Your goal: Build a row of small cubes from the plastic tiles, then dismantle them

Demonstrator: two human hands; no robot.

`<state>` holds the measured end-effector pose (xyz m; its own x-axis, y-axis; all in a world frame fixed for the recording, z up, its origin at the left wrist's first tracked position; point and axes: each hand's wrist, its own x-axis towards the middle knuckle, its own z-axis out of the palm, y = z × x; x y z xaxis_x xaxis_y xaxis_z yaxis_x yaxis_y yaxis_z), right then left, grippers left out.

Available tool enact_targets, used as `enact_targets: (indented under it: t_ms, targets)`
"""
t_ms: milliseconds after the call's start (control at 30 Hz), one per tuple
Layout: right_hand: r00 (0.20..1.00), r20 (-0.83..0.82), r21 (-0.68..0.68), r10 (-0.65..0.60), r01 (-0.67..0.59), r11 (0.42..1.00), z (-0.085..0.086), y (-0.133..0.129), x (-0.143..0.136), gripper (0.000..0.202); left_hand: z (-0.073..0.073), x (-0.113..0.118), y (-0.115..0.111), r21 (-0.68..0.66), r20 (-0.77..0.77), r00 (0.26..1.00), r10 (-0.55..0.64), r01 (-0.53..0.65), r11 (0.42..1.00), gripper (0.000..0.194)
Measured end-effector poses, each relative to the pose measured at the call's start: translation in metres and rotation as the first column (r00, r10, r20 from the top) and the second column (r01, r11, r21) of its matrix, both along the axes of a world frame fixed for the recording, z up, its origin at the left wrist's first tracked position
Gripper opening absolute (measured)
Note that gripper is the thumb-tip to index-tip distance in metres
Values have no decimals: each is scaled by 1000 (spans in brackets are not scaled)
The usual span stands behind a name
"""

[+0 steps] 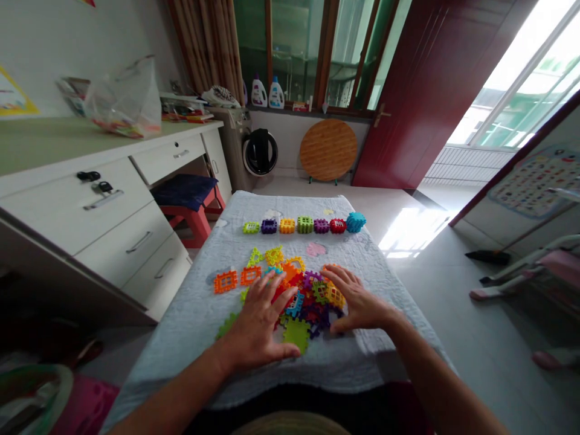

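I've got the left hand (258, 323) and right hand (360, 302) open, fingers spread, flanking the pile of plastic pieces (307, 297), probably to contain it. Beyond, blocks (305, 225) line up apart, likely to avoid mixing. Cloth (194, 326) underneath.

From my end of the feed, I can't read a single word or number. The purple-capped bottle (258, 94) and the blue-capped bottle (276, 95) on the windowsill (335, 115) both carry labels, but the print is too small for me. The chart (539, 181) at far right and the yellow-edged sheet (16, 95) at far left are too blurred to make out any lettering.
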<state>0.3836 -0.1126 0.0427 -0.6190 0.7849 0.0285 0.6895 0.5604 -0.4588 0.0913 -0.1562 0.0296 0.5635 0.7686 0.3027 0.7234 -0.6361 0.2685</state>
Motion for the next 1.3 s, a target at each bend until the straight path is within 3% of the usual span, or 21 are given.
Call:
enact_targets:
  t_ms: [133, 467, 567, 733, 1033, 1200, 1300]
  targets:
    - [1000, 21, 23, -3, 2, 1000, -11, -11, -10, 121, -8, 12, 1, 9, -39, 999, 2, -1, 1000, 107]
    - [1000, 5, 63, 2, -2, 998, -15, 10, -24, 104, -9, 12, 26, 28, -48, 999, 11, -9, 1000, 85]
    - [999, -11, 87, -42, 43, 995, -16, 15, -28, 95, -6, 12, 33, 30, -53, 999, 10, -9, 1000, 82]
    - [985, -92, 169, -145, 159, 973, -15, 10, -36, 84, -5, 9, 35, 51, -42, 993, 113, -111, 993, 69]
    - [999, -2, 179, -43, 43, 983, -16, 11, -54, 91, -7, 9, 39, 90, -51, 985, 167, -162, 983, 49]
    - [998, 3, 205, -56, 54, 977, -13, 24, -61, 80, -1, 9, 47, 123, -67, 972, 227, -218, 968, 48]
    - [997, 4, 228, -75, 72, 971, -10, 22, -63, 79, 4, -1, 42, 115, -84, 972, 220, -210, 971, 57]
